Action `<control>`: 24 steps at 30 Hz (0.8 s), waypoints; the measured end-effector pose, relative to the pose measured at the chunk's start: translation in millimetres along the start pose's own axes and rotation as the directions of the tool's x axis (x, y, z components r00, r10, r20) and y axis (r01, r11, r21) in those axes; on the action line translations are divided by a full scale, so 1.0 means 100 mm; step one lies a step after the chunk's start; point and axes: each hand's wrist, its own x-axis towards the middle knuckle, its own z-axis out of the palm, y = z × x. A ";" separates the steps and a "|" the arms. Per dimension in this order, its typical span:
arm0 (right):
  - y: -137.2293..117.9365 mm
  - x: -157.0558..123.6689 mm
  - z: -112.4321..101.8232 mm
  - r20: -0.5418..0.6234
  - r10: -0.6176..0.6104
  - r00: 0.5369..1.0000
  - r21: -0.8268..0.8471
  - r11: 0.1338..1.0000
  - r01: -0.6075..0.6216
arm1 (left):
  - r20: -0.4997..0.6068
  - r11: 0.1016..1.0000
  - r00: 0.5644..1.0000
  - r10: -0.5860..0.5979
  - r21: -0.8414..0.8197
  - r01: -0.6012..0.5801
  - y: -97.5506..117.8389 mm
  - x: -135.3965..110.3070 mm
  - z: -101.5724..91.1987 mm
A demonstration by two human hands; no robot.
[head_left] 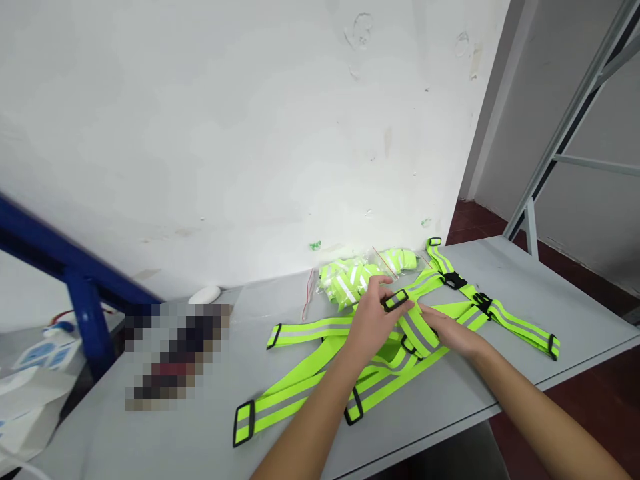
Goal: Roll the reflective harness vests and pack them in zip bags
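Note:
A neon-yellow reflective strap [420, 331] with a grey stripe is folded between my hands. My left hand [371, 313] is closed on it, with a black slide buckle [397, 300] at its fingertips. From the right, my right hand [453, 333] grips the same strap; its fingers are partly hidden behind the fabric. More of the strap harness lies spread below, with a large black slider [244, 423] at the front left, another slider [354, 407] near the table's front and black side-release buckles [483, 304] on the right.
Clear plastic bags of folded yellow straps [347, 280] lie against the white wall [250, 133]. The grey table [210, 433] also bears a white rounded object [205, 295] and a pixelated patch. A blue metal frame [90, 320] stands left; white boxes [35, 393] sit beyond it.

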 end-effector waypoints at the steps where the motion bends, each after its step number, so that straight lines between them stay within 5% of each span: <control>1: 0.00 0.00 0.01 -0.005 -0.005 1.000 0.023 1.000 0.005 | -0.024 1.000 1.000 0.004 0.006 -0.004 0.01 0.00 0.01; 6: -0.05 0.01 0.09 -0.071 -0.164 0.984 -0.149 0.977 0.152 | -0.125 0.983 0.989 0.082 0.176 -0.059 0.01 0.00 0.04; 10: -0.05 0.06 0.09 -0.101 -0.219 0.970 -0.231 0.954 0.191 | 0.065 0.974 0.997 0.051 0.216 -0.064 0.02 0.00 -0.13; 16: -0.27 0.15 -0.04 -0.135 -0.329 0.935 -0.381 0.888 0.257 | 0.317 0.932 0.948 0.014 0.338 -0.127 -0.04 0.12 -0.63; 18: -0.46 0.18 -0.05 -0.138 -0.385 0.913 -0.524 0.810 0.263 | 0.257 0.929 0.966 -0.010 0.361 -0.086 -0.04 0.16 -0.80; 21: -0.77 0.23 0.00 -0.151 -0.474 0.868 -0.677 0.689 0.258 | -0.051 0.907 0.995 0.081 0.418 -0.053 0.04 0.08 -0.91; 24: -1.02 0.32 0.13 -0.168 -0.513 0.842 -0.732 0.637 0.242 | -0.371 0.944 0.896 0.246 0.302 -0.134 0.21 -0.25 -0.65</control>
